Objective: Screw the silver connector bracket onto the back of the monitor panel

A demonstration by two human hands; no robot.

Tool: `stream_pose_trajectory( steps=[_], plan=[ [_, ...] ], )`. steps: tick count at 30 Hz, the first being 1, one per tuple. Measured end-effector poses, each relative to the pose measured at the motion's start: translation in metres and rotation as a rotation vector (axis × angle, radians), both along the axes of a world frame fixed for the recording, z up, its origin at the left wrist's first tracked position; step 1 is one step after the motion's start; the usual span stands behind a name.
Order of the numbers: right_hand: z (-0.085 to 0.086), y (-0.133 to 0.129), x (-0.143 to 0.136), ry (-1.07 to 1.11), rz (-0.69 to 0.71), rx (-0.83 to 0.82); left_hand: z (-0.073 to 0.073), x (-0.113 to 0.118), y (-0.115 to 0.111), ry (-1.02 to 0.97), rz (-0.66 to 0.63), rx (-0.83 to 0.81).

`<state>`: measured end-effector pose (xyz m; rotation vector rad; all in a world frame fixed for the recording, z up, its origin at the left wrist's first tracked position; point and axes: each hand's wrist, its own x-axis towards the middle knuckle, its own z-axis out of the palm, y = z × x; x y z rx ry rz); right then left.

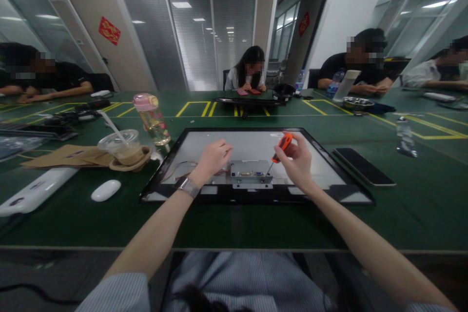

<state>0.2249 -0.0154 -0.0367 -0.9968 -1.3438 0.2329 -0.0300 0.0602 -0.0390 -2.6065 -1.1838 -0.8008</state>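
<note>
My right hand (299, 163) grips a screwdriver (284, 145) with an orange and black handle. Its thin shaft slants down to the right part of a metal bracket (252, 174) that carries connector ports. The bracket lies near the front edge of a flat display panel (252, 144), light grey with a black frame, flat on the table. Just left of the bracket, above the panel, is my left hand (212, 158), with a watch on the wrist. Its fingers are curled together, and whatever may be between them is hidden. Thin wires (179, 170) run along the panel at the left.
To the right lies a dark phone (363, 166). On the left are a white mouse (106, 190), an iced drink cup (122, 146) in a cardboard holder, a pink-lidded bottle (151, 119) and a white case (38, 190). Several people sit across the green table (234, 234).
</note>
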Motion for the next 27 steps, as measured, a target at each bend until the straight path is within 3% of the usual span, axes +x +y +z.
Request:
stream_pose_trajectory(
  steps=[9, 16, 24, 27],
  plan=[
    [-0.002, 0.007, 0.005, 0.041, -0.023, -0.061, -0.001, 0.0, -0.001, 0.002, 0.001, 0.015],
    [0.004, 0.0, 0.005, -0.062, -0.029, -0.014, -0.001, 0.001, 0.0, 0.001, -0.009, -0.006],
    [0.009, -0.011, -0.003, -0.077, 0.236, 0.016, 0.0, 0.001, -0.001, -0.001, -0.009, 0.0],
    [0.009, -0.01, -0.004, -0.047, 0.254, 0.037, 0.001, 0.002, -0.002, 0.011, -0.005, 0.002]
  ],
)
